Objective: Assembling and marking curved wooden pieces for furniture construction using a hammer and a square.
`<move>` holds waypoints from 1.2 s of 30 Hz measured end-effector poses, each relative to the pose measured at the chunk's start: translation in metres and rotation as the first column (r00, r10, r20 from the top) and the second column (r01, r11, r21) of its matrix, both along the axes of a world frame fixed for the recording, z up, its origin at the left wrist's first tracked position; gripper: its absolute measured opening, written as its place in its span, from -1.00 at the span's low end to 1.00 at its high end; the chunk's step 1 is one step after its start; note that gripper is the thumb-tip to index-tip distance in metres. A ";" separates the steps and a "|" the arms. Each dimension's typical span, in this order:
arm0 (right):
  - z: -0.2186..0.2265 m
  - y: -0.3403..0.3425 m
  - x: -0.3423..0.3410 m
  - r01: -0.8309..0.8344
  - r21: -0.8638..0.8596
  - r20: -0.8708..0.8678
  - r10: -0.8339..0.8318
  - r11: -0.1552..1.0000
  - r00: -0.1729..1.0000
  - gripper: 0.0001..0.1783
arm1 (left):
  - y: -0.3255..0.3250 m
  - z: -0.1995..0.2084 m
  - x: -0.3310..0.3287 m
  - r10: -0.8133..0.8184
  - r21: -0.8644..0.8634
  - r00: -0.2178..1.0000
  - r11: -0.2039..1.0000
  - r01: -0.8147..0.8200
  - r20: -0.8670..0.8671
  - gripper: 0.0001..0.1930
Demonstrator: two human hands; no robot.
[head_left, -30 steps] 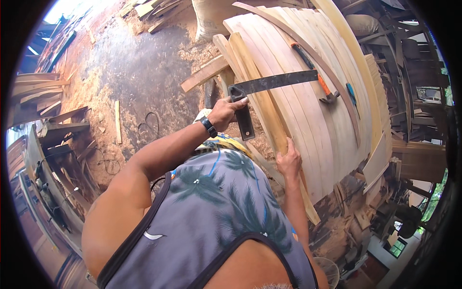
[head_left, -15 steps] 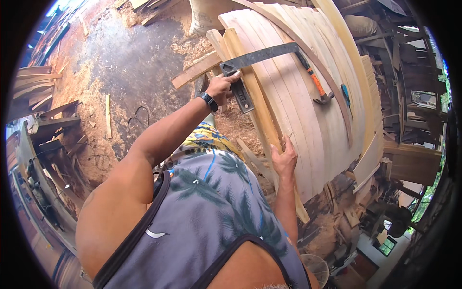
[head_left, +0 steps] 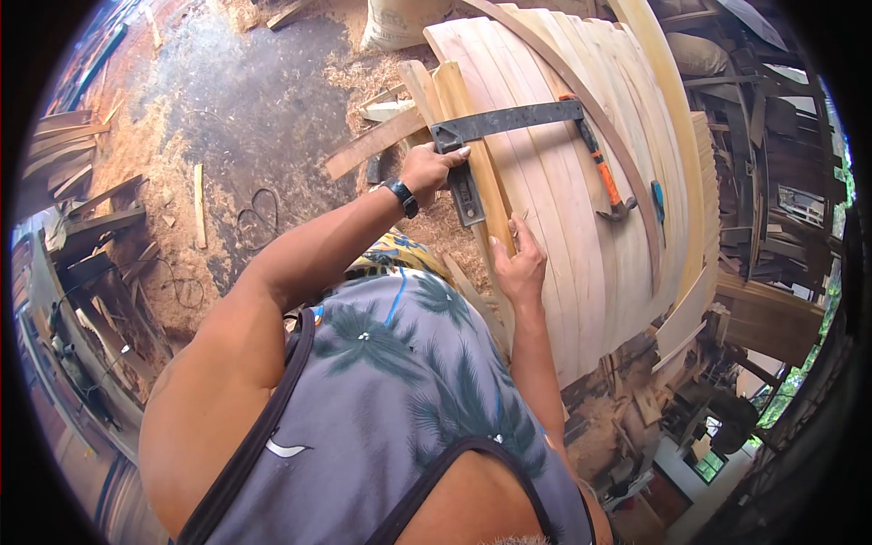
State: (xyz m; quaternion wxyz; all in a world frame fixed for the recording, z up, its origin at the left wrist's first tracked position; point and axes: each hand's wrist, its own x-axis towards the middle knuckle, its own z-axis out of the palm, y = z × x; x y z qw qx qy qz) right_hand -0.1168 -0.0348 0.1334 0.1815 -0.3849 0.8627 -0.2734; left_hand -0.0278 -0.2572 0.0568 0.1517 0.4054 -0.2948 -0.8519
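Note:
My left hand [head_left: 431, 174] is closed on the dark stock of a carpenter's square [head_left: 467, 194], thumb on top. The stock lies along a narrow yellowish wooden strip [head_left: 476, 118], and the black blade reaches across pale boards [head_left: 554, 218] laid side by side. My right hand [head_left: 520, 265] is at the near part of the strip, thumb against it. A thin pencil [head_left: 524, 216] shows at its fingertips, small and partly hidden. Past the blade's end lies a hammer [head_left: 601, 173] with an orange and black handle.
A long brown strip [head_left: 595, 109] lies across the boards, near a teal cutter-like tool [head_left: 658, 202]. Left of the boards a wooden piece [head_left: 374, 145] juts out. A whitish sack [head_left: 400, 23] stands on the shaving-strewn floor [head_left: 272, 100]. Scrap wood [head_left: 86, 232] is piled far left.
My right hand has moved farther up along the strip, closer to the square. The square's blade has shifted nearer to me against the hammer. The whole view has also shifted slightly.

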 end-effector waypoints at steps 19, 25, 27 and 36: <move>0.030 -0.130 -0.044 -0.126 -0.124 0.134 0.143 0.984 0.981 -0.70 | 0.009 0.006 0.001 0.075 -0.044 0.997 0.996 -0.075 -0.004 -0.81; 0.023 -0.157 -0.056 -0.125 -0.152 0.172 0.151 0.980 0.973 -0.74 | 0.008 0.011 0.002 0.071 -0.029 0.997 0.997 -0.072 -0.026 -0.75; 0.023 -0.167 -0.064 -0.128 -0.122 0.193 0.151 0.984 0.969 -0.75 | 0.009 0.009 0.002 0.076 -0.045 0.997 0.996 -0.077 -0.034 -0.74; 0.003 -0.203 -0.093 -0.322 -0.067 0.325 0.326 0.944 0.888 -0.78 | 0.009 0.008 0.003 0.069 -0.058 0.998 0.996 -0.069 0.007 -0.76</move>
